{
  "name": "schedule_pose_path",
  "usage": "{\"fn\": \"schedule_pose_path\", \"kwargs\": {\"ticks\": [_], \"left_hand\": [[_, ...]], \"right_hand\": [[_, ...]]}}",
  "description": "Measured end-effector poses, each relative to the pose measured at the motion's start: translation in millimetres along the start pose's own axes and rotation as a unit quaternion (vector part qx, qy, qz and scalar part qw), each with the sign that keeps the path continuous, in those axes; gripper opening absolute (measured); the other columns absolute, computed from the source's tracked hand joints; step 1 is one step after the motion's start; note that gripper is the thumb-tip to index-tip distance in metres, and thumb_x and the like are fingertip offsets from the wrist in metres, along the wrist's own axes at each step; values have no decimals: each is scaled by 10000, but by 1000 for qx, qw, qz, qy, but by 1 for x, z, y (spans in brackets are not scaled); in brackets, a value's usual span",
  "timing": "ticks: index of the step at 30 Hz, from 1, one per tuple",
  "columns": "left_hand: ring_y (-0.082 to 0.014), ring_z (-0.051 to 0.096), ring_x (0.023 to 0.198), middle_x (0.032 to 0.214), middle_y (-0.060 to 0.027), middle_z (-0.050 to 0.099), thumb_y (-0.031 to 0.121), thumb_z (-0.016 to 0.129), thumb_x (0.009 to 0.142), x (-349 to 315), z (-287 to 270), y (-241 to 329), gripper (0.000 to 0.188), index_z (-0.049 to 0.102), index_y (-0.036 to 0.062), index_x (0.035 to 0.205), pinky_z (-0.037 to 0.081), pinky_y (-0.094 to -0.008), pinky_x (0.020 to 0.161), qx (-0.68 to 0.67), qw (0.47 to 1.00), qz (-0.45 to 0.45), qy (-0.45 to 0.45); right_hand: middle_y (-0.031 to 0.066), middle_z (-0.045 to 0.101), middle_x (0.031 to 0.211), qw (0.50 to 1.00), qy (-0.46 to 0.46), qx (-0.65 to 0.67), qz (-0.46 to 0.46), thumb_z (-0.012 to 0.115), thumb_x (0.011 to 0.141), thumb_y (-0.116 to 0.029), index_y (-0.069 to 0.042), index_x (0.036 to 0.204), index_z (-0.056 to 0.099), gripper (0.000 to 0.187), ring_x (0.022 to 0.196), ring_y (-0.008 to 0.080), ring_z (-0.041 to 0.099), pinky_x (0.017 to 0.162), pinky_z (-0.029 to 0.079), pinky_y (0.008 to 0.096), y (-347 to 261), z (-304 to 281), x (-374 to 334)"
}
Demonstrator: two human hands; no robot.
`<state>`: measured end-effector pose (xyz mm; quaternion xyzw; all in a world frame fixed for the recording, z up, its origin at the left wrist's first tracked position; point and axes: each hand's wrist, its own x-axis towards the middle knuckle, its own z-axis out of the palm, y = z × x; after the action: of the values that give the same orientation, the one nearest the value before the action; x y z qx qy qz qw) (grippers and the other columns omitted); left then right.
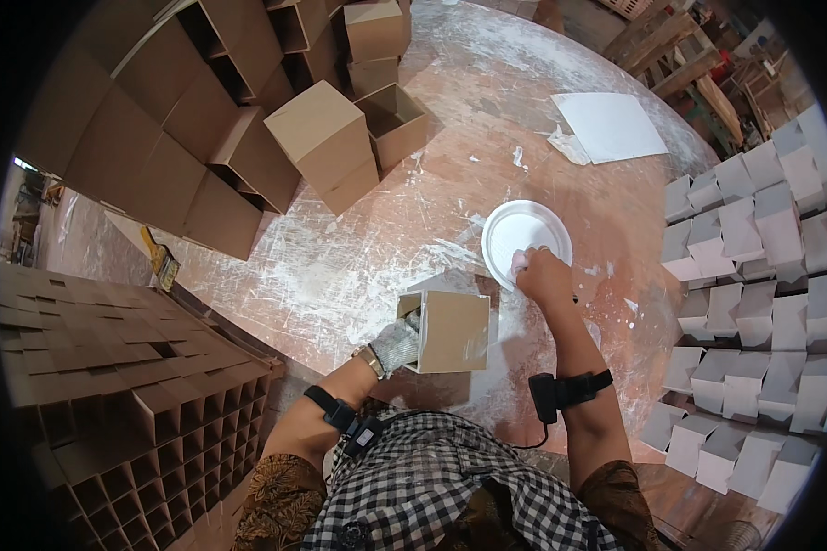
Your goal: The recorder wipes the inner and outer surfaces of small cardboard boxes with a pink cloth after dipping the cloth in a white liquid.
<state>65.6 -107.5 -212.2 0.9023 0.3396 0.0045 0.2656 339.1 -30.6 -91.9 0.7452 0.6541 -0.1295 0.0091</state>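
My left hand (397,347), in a grey knitted glove, reaches into the open left end of a small brown cardboard box (457,332) and holds it; the fingertips are hidden inside. White smears mark the box's edge. To the right, my bare right hand (544,274) is closed over a round white dish (494,230) with white stuff in it. Its fingers pinch a small pale pinkish piece (520,261), whose kind I cannot make out. A short dark tip shows beside the hand, partly hidden.
Brown open boxes (317,129) are piled at the far left, with more stacked cartons (138,367) at the near left. White boxes (772,321) stand in rows on the right. A white sheet (611,127) lies on the smeared table (340,266). A yellow-handled brush (161,262) lies left.
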Motion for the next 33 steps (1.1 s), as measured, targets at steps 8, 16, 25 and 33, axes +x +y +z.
{"fn": "schedule_pose_path", "kwargs": {"ticks": [8, 16, 25, 33], "left_hand": [[-315, 577, 978, 1045, -199, 592, 230, 568, 757, -2, 2, 0, 359, 599, 23, 1048, 478, -406, 819, -1, 1000, -1, -3], [-334, 612, 832, 934, -219, 612, 180, 532, 762, 0, -7, -3, 291, 622, -7, 965, 507, -413, 707, 165, 979, 118, -37], [-336, 616, 810, 929, -228, 610, 182, 530, 757, 5, 0, -1, 300, 619, -16, 965, 508, -408, 693, 74, 996, 51, 20], [-338, 619, 791, 925, -236, 608, 183, 530, 753, 6, 2, 0, 309, 617, -24, 965, 509, -404, 681, 92, 994, 49, 30]], "right_hand": [[184, 599, 937, 997, 40, 56, 15, 527, 826, -275, -40, 876, 629, 262, 811, 348, 613, 720, 482, 440, 4, -16, -19], [155, 614, 921, 989, 106, 99, 32, 573, 800, -206, -73, 880, 639, 168, 806, 331, 612, 694, 485, 421, 5, 0, -71], [97, 633, 910, 937, 119, 277, -177, 554, 690, 18, -86, 934, 637, 278, 813, 289, 613, 673, 500, 359, -44, 5, -153], [118, 638, 968, 908, 217, 223, -280, 560, 674, -2, -100, 965, 633, 315, 806, 316, 617, 685, 510, 369, -40, 25, -136]]}}
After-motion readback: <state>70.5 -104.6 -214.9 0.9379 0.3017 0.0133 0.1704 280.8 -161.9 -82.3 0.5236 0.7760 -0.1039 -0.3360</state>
